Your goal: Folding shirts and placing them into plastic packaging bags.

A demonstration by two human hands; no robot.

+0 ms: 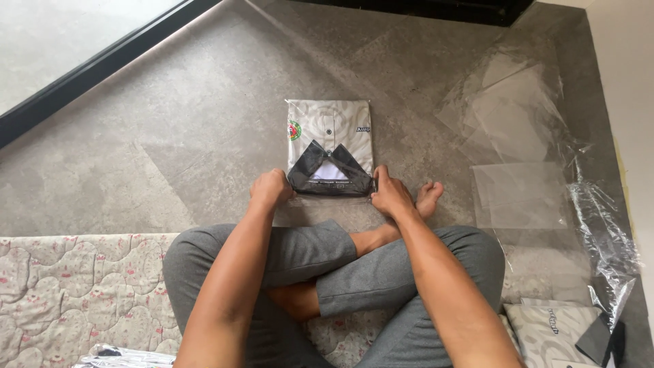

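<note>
Item: 1 folded shirt [329, 140], pale grey with a dark collar, lying flat on the grey floor [170, 136] just ahead of the person's crossed legs [340, 266], inside a clear plastic bag [332, 199] whose open end faces the knees. Left hand [271, 189]: fingers curled shut on the bag's near left edge. Right hand [388, 194]: fingers pinched on the near right corner. Progress, as judged: the shirt is folded and seated fully in the bag; the near flap looks not yet sealed. Nearby: a loose stack of empty clear bags [518, 143] to the right, 1 packed shirt [545, 327] at lower right, a quilted mat [75, 286] underneath. Unclear: the bag's outline is nearly invisible; fingertips hidden under the knuckles; objects at the bottom edges are cut off.
</note>
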